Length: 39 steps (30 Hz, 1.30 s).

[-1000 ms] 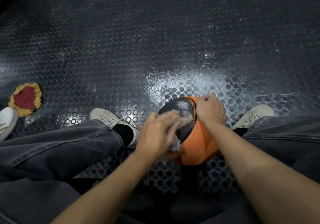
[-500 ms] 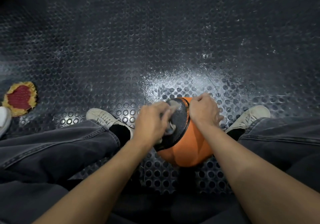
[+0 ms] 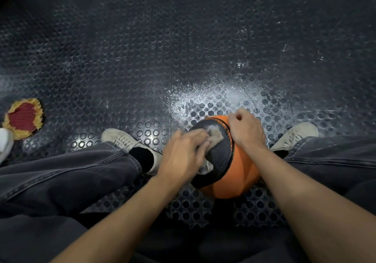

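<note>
The orange ball [image 3: 242, 173] sits on the floor in the lower middle of the frame, a little right of centre, between the person's two feet. A round black panel [image 3: 220, 157] covers its left face, tilted toward the camera. A small greyish cloth [image 3: 216, 135] lies against that panel, with one end showing past the fingertips and another bunched end showing lower down, under the heel of the palm.

The left hand [image 3: 183, 157] comes in from the lower left and lies over the cloth. Its fingers are nearly straight and somewhat blurred, and they press the cloth flat against the panel. The thumb is hidden, so I cannot tell whether it pinches the fabric. The right hand [image 3: 246, 130] sits on the upper right of the ball, knuckles up, with its fingers curled over the far curve and gripping it. Both forearms are bare and run down to the bottom edge of the frame.

A pale canvas shoe [image 3: 126, 139] stands just left of the left hand, and a second shoe [image 3: 295, 134] stands just right of the right wrist. Dark grey jeans [image 3: 71, 173] cover both legs.

The floor is a black studded rubber mat [image 3: 142, 49]. A whitish dusty patch [image 3: 213, 96] spreads over it directly above the ball. Far off at the left edge lies a red pad with a frayed yellow border [image 3: 23, 118], and beside it, at the very edge, is part of a white shoe [image 3: 5, 142].
</note>
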### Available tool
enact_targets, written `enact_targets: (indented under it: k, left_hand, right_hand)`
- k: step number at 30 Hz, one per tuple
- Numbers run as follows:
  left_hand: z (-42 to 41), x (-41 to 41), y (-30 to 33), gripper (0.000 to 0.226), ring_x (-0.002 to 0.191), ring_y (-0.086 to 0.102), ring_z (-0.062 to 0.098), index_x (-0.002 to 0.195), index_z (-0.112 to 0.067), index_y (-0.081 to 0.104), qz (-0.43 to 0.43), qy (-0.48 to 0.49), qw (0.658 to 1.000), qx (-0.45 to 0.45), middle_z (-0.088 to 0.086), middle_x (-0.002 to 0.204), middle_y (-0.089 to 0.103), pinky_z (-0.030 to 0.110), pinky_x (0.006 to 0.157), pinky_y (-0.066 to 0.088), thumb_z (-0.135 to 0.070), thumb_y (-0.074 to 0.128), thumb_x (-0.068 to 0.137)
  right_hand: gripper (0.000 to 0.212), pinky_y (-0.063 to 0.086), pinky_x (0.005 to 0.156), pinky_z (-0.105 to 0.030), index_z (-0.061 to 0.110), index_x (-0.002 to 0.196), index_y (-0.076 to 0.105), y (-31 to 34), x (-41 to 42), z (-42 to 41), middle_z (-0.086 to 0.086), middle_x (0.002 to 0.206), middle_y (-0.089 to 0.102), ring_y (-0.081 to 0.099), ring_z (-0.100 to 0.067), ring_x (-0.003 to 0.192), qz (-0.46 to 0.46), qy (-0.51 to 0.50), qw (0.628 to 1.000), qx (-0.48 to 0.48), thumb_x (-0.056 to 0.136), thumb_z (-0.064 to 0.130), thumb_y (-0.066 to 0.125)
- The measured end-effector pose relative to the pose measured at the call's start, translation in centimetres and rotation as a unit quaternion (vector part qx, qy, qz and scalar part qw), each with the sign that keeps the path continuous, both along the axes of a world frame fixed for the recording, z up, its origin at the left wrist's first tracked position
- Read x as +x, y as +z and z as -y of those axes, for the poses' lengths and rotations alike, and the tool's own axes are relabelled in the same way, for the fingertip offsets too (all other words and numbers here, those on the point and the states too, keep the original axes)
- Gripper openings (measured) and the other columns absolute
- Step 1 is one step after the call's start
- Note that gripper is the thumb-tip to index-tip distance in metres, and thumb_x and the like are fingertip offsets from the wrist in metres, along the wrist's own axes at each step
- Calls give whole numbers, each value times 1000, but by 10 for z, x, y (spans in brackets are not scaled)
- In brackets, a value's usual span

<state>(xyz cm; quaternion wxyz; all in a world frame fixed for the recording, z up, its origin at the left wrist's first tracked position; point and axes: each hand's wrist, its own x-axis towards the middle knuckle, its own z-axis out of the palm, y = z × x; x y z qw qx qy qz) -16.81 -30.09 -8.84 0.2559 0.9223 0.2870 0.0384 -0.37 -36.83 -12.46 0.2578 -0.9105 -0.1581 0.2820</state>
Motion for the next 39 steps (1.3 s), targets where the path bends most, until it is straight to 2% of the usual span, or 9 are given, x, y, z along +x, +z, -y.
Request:
enact_targets:
  k: [5, 12, 15, 18, 22, 24, 29, 34, 39]
  left_hand:
    - [-49, 39, -12, 18, 47, 47, 4, 88, -23, 70, -100, 216, 940, -245, -7, 60, 57, 12, 39, 39, -26, 54, 98]
    - [10, -5, -9, 21, 96, 64, 15, 103, -22, 72, 64, 66, 993, -69, -9, 116, 68, 34, 90, 46, -26, 53, 94]
    - [-29, 17, -22, 21, 74, 61, 14, 105, -17, 74, -8, 262, 942, -208, 0, 82, 71, 24, 70, 47, -25, 57, 96]
    - [-38, 23, -16, 22, 68, 56, 12, 111, -16, 70, -37, 246, 928, -278, -6, 69, 63, 26, 63, 50, -25, 56, 97]
    - [1, -5, 2, 15, 86, 65, 12, 96, -19, 72, 34, 82, 992, -94, -8, 97, 72, 36, 92, 49, -23, 59, 94]
    - [-3, 1, -1, 18, 78, 62, 15, 80, -22, 67, 3, 70, 997, -45, -12, 82, 66, 33, 80, 48, -26, 57, 94]
    - [-37, 33, -6, 39, 39, 46, -1, 59, -21, 50, -117, 171, 965, -160, -8, 51, 49, 16, 41, 36, -25, 52, 98]
    - [16, -15, 9, 20, 85, 63, 15, 91, -19, 69, 11, 23, 1000, -14, -7, 99, 72, 33, 83, 42, -29, 51, 93]
    - [-26, 18, -16, 23, 57, 55, 16, 81, -21, 68, -28, 206, 961, -183, -9, 68, 62, 33, 60, 54, -29, 54, 97]
  right_hand:
    - [22, 53, 76, -40, 26, 81, 52, -3, -14, -1, 7, 77, 60, 53, -12, 64, 25, 34, 999, 15, 100, 36, 47]
    - [23, 36, 59, -25, 22, 84, 58, 2, -1, -2, 5, 82, 64, 52, -9, 65, -3, 44, 999, 15, 100, 37, 49]
    - [27, 50, 80, -38, 26, 74, 51, -1, -10, -7, 7, 71, 59, 50, -11, 61, 9, 33, 999, 26, 100, 36, 50]
    - [26, 48, 94, -47, 25, 74, 50, -1, -15, -9, 8, 71, 57, 55, -16, 70, 30, 6, 999, 17, 97, 37, 50]
    - [24, 38, 62, -29, 24, 79, 53, 6, -3, -1, 7, 75, 57, 48, -10, 63, 9, 27, 1000, -7, 99, 37, 49]
    - [25, 33, 55, -27, 24, 78, 53, 9, 0, 1, 7, 76, 59, 49, -10, 62, 5, 66, 998, 9, 100, 35, 50]
    - [19, 39, 83, -35, 22, 86, 57, 10, -16, -1, 10, 74, 54, 41, -3, 64, 46, 81, 996, 5, 99, 31, 46]
    - [21, 30, 56, -24, 22, 87, 57, 12, -8, -4, 7, 71, 53, 48, -12, 63, 23, 98, 995, -12, 101, 33, 46]
    - [25, 47, 71, -32, 23, 76, 54, 11, -19, -1, 9, 68, 57, 50, -9, 59, 35, 98, 994, 18, 98, 32, 49]
